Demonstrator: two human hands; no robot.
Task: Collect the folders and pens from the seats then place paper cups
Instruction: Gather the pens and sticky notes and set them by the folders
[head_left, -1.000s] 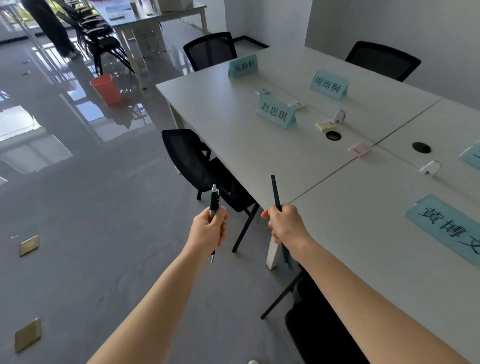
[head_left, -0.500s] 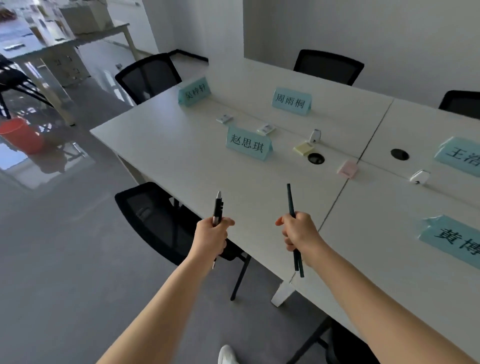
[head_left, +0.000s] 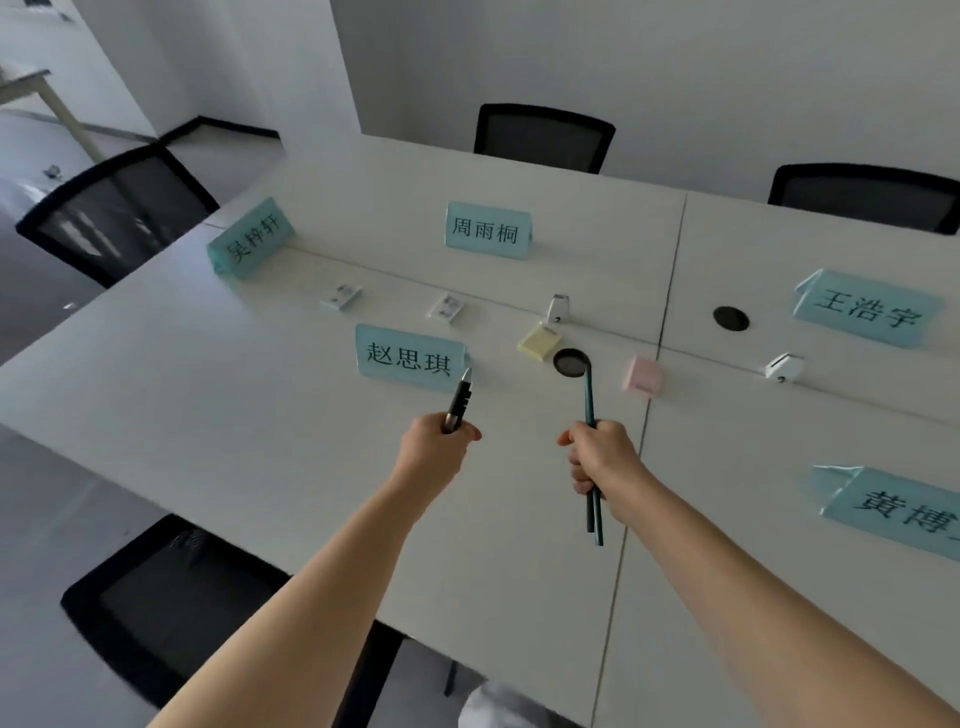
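The room is evenly and softly lit by cool daylight that seems to come from the left, so the white tabletop (head_left: 218, 395) reads pale grey-green with no hard glare, and the name cards (head_left: 410, 358) cast only faint shadows. The wide lens bends the tabletop's edges and seams, stretching both forearms toward the bottom corners. The whole view is slightly soft, and the black chairs (head_left: 119, 213) near the tabletop's left edge smear with motion blur.
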